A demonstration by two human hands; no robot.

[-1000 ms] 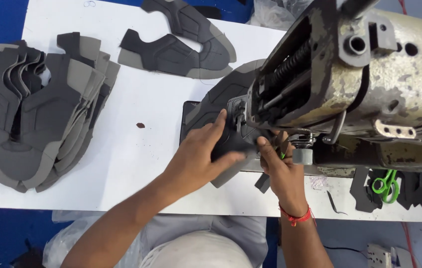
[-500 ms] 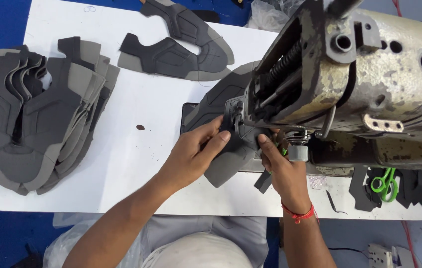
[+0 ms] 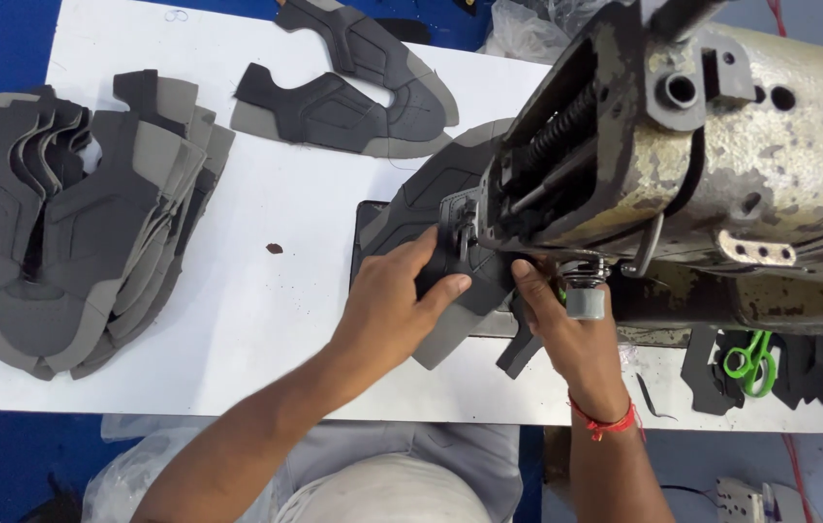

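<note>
A: Where the two hands meet under the sewing machine head (image 3: 683,165), what is being held?

B: A dark grey shoe upper piece (image 3: 450,291), lying flat on the white surface (image 3: 266,320) beneath the machine's needle area. The left hand (image 3: 397,300) lies spread on it, fingers pressing down and thumb against its edge. The right hand (image 3: 561,324) pinches the same piece from the other side, its fingertips closed on the material just below the presser foot.

A: So both grips are closed on that piece?

B: The right grip is pinching it; the left presses more than it grasps, though its thumb and fingers do clamp the edge.

A: What lies around the grip?

B: Just beyond the left hand, another grey upper (image 3: 353,97) rests farther back on the surface. Well off to the left sits a stack of cut uppers (image 3: 62,223). To the right of the right grip, past the machine's base, green-handled scissors (image 3: 750,358) lie among dark scraps. A red thread bracelet (image 3: 605,421) circles the right wrist.
</note>
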